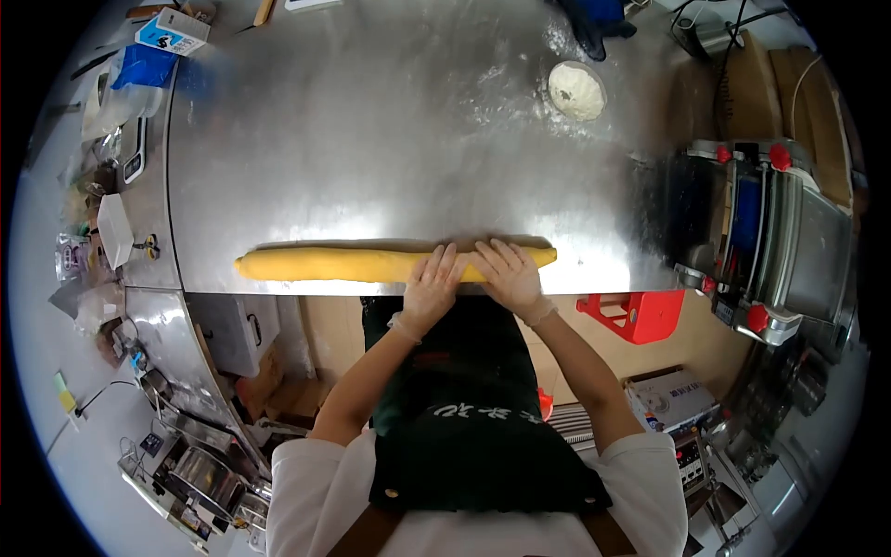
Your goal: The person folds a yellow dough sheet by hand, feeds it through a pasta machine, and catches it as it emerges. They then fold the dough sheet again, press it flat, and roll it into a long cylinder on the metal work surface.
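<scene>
A long yellow dough log lies crosswise along the near edge of the steel table. Both of my hands wear thin clear gloves and rest on its right half. My left hand lies over the log with fingers stretched out and pointing away from me. Just to its right, my right hand also lies flat on the dough, its fingers slightly spread. The hands hide parts of the log, and its narrower right end shows beyond my right hand.
A bowl of white flour stands at the back right, with flour scattered around it. At the right is a metal machine with red knobs. A red stool is below the table edge. A scale and a white container sit left.
</scene>
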